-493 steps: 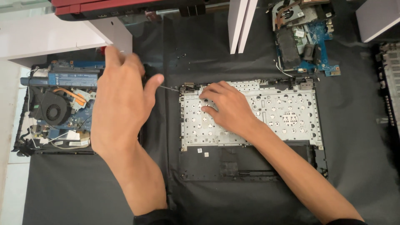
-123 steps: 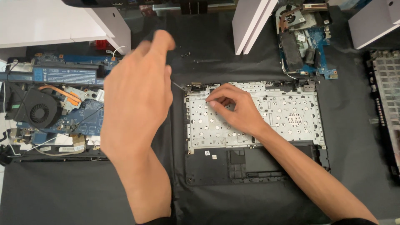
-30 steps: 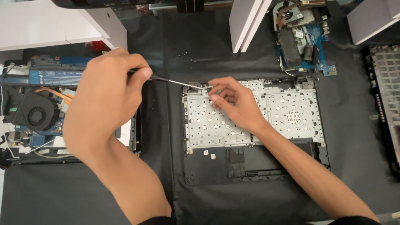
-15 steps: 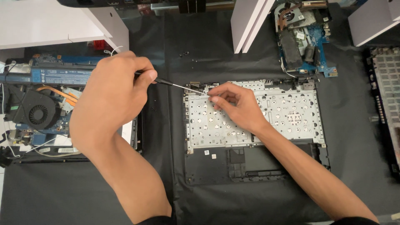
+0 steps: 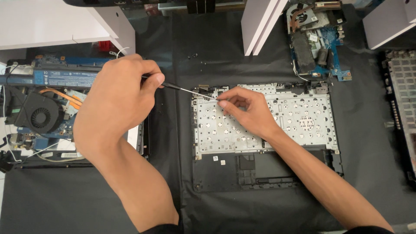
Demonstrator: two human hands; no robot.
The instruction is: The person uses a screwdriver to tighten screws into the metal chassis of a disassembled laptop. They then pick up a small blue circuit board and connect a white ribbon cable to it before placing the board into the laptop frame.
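Note:
A laptop's top case (image 5: 264,173) lies face down in the middle, its silver keyboard backplate (image 5: 303,121) dotted with small holes. My left hand (image 5: 117,99) is closed around a thin screwdriver (image 5: 186,89) whose tip reaches the backplate's upper left part. My right hand (image 5: 245,110) rests on the backplate, its thumb and forefinger pinched together right at the screwdriver's tip. Whatever sits between those fingertips is too small to make out.
An opened laptop base (image 5: 39,117) with a fan, copper heat pipes and a long battery lies at the left. A blue circuit board (image 5: 318,39) sits at the back right, another keyboard part (image 5: 401,95) at the right edge. White blocks (image 5: 260,21) stand behind.
My left hand has shifted slightly right and lower with the screwdriver, keeping its tip at my right fingertips. My right hand has stayed on the backplate.

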